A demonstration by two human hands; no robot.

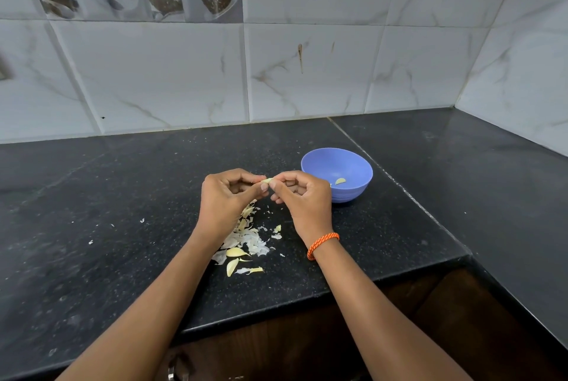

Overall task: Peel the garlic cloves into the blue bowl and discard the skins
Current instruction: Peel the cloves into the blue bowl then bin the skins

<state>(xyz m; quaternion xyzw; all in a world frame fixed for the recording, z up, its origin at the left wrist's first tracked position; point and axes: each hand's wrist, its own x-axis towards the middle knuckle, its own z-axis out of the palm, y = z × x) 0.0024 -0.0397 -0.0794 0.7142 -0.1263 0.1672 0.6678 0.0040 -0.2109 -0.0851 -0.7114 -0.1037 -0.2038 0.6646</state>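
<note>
Both hands meet over the middle of the dark worktop [123,211], just left of the blue bowl [353,193]. The left hand [226,196] and right hand [302,196] each pinch an end of one small clove [266,180] between thumb and fingertips, the other fingers curled in; the clove sits above the worktop, not yet in the bowl.

The clove looks light and firm, likely a little slick once bared, so a fingertip pinch at the two tips seems the sensible hold, leaving the middle free for the skin to come away. The skin itself is papery and brittle (it probably tears in flakes rather than one piece).

A heap of skins [246,239] lies on the worktop below the hands, toward the near edge, with a few pale yellow pieces among them that may be cloves. One peeled clove [340,181] rests inside the bowl. Skins are not yet discarded.
</note>
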